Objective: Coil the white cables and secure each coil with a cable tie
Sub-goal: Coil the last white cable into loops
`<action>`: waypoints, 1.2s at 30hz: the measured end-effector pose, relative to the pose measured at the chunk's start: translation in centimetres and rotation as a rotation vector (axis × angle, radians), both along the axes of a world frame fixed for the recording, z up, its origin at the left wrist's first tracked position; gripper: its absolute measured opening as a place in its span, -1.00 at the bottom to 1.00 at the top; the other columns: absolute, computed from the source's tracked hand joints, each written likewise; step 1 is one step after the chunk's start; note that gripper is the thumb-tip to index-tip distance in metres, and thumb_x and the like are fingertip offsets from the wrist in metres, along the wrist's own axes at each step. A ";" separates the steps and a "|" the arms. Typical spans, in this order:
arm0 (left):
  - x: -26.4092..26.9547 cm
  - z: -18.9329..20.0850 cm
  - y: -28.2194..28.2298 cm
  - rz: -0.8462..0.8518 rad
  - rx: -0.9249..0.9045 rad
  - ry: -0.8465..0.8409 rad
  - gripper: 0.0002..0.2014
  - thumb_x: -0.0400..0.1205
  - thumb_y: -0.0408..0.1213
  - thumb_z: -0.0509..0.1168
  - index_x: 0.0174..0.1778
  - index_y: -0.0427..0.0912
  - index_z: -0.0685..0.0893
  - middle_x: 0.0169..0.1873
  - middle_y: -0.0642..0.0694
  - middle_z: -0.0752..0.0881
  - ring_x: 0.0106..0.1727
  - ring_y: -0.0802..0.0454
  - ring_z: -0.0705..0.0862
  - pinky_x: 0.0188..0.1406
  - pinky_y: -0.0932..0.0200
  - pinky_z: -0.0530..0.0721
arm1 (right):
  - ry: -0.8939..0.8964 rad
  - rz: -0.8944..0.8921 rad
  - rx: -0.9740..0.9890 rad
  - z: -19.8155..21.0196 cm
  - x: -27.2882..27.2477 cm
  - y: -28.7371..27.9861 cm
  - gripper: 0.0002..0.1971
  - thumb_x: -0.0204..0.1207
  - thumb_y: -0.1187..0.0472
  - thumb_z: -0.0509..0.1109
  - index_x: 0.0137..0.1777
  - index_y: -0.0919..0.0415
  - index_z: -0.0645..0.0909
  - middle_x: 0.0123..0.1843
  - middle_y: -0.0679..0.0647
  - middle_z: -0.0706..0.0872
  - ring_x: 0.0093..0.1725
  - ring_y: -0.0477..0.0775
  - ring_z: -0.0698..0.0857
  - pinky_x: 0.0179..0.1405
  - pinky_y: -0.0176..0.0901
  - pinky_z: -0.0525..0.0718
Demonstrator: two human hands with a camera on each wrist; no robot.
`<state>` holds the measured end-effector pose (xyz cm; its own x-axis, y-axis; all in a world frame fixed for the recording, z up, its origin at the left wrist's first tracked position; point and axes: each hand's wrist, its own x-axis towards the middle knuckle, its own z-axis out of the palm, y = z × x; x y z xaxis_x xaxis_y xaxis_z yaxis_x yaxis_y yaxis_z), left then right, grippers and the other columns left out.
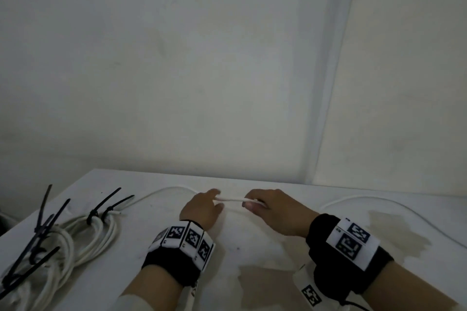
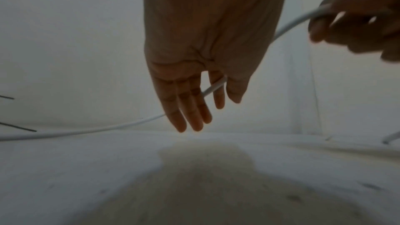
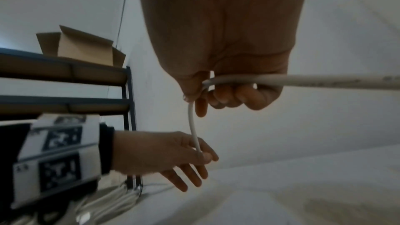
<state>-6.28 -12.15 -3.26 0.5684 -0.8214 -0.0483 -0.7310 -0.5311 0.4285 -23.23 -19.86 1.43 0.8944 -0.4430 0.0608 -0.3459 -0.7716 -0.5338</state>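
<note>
A loose white cable (image 1: 230, 199) runs across the white table (image 1: 252, 247), and a short stretch of it is lifted between my two hands. My left hand (image 1: 218, 198) pinches it between thumb and index finger, with the other fingers held straight (image 2: 227, 98). A hand's width to the right, my right hand (image 1: 252, 203) grips it with curled fingers (image 3: 207, 95). From there the cable (image 3: 324, 81) trails off right; the other way it (image 2: 108, 128) curves left along the table. Coiled white cables (image 1: 101, 232) bound with black cable ties (image 1: 103, 203) lie at the left.
More black ties (image 1: 43, 212) stick up over the coils near the table's left edge. A white wall (image 1: 227, 83) rises just behind the table. A brownish stain (image 1: 394, 235) marks the right side. A dark shelf rack (image 3: 127, 109) holding a cardboard box (image 3: 80, 47) stands left.
</note>
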 end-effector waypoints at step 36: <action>-9.3 7.1 7.5 -0.081 -0.772 0.052 -0.73 0.71 -0.16 0.05 -0.29 0.07 0.52 -0.59 -0.02 0.45 -0.55 0.16 0.44 -0.45 0.26 0.42 | -0.053 -0.514 -0.268 1.0 -12.3 -2.9 -0.41 0.60 -0.14 0.15 0.56 0.06 0.12 0.27 0.06 0.55 0.28 0.15 0.54 0.34 0.05 0.36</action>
